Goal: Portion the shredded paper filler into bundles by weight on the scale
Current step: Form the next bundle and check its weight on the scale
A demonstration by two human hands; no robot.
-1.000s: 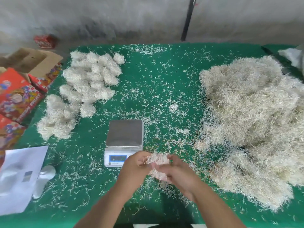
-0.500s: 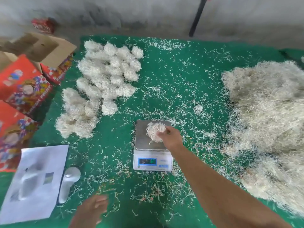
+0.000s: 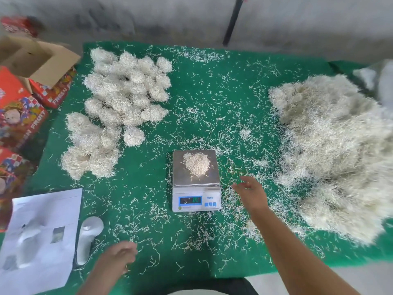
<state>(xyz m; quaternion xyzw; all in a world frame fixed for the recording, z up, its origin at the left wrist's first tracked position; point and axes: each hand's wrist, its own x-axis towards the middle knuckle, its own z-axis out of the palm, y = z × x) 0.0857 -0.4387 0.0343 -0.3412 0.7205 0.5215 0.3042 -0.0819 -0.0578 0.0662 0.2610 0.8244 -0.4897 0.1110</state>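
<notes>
Head view: bundle (image 3: 197, 164) on scale (image 3: 196, 180) runs front-to-back; right hand (image 3: 251, 191) fingers spread, left hand (image 3: 119, 255) fingers relaxed.

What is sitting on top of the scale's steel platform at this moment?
One small clump of shredded paper rests on the scale, near the middle of its platform, with a few stray strands beside it. Neither hand touches it. The patch of platform beneath the clump is hidden.

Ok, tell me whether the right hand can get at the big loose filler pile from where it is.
Probably yes: the right hand is open, holds nothing, and only scattered shreds lie between it and the loose pile.
</notes>
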